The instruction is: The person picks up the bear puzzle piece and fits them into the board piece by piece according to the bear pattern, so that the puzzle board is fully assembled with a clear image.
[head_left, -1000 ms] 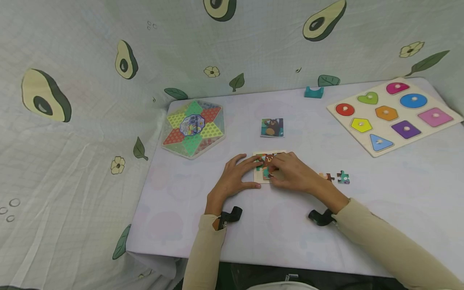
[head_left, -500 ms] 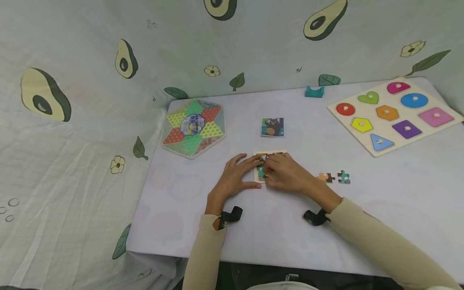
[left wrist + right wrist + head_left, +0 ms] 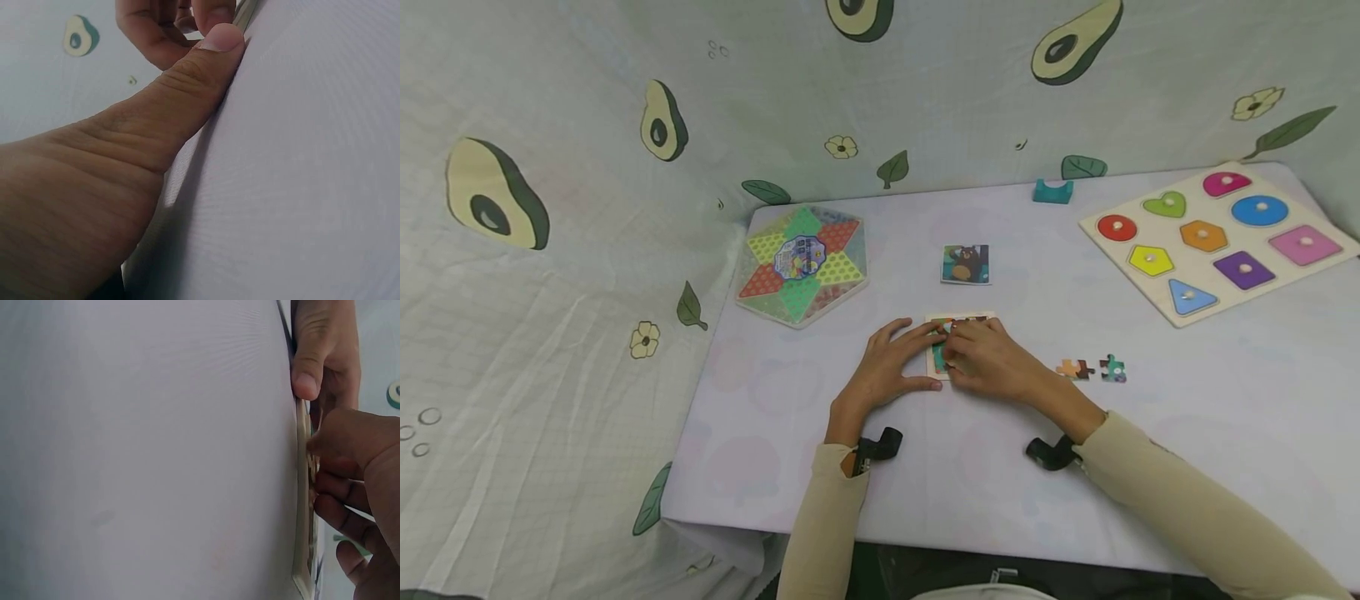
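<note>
A small wooden puzzle tray [image 3: 929,368] with a bear picture lies on the table before me, mostly covered by both hands. My left hand [image 3: 883,365] rests at its left side, fingers spread over the upper left part and the thumb against the near left corner. My right hand [image 3: 988,358] is bent over the middle, its fingertips pinching what seems to be a puzzle piece low in the tray. In the right wrist view the tray's pale edge [image 3: 302,540] shows beneath the right hand's fingers, which mostly hide the piece.
Two loose puzzle pieces, an orange-brown one [image 3: 1076,369] and a teal one [image 3: 1113,368], lie right of the tray. Behind it is a bear picture card [image 3: 966,264]. A hexagonal star game board [image 3: 802,267], a teal block [image 3: 1053,192] and a shape-peg board [image 3: 1213,242] stand farther back.
My right hand has shifted slightly left over the tray, covering the bear's face and uncovering more of the orange-brown piece. In the last half second it hardly moves. The left hand stays put.
</note>
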A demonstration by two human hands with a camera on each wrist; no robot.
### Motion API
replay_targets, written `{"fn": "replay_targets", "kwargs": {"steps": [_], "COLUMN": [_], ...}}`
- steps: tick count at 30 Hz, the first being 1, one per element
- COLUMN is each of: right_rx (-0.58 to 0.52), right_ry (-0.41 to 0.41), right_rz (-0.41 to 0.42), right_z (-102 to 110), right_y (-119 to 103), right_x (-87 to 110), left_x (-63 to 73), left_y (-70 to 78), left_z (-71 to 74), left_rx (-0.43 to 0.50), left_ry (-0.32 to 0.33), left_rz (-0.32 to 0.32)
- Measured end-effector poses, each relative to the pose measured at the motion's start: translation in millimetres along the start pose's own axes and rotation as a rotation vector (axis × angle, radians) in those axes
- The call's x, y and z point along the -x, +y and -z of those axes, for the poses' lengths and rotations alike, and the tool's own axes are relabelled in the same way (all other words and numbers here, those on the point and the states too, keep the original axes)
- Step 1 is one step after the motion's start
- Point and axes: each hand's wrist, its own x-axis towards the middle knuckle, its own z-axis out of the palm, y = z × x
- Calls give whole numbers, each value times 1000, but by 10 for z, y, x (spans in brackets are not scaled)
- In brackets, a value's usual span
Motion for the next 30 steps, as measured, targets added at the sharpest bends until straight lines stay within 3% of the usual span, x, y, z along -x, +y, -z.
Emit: {"fn": "replay_targets", "kwargs": {"steps": [10, 16, 30], "right_rx": [20, 12, 139], "right_ry": [-18, -47, -80], "right_rz": [50, 31, 43], "right_z": [18, 25, 73], "right_y": [16, 30, -13], "right_x": [40, 53, 78], "left_x": [13, 23, 1], "left_y": [-7, -7, -14], "left_z": [2, 9, -21], "left_rx": [3, -1, -17], "left_ry": [1, 5, 1], "left_rz": [-8, -3, -3]}}
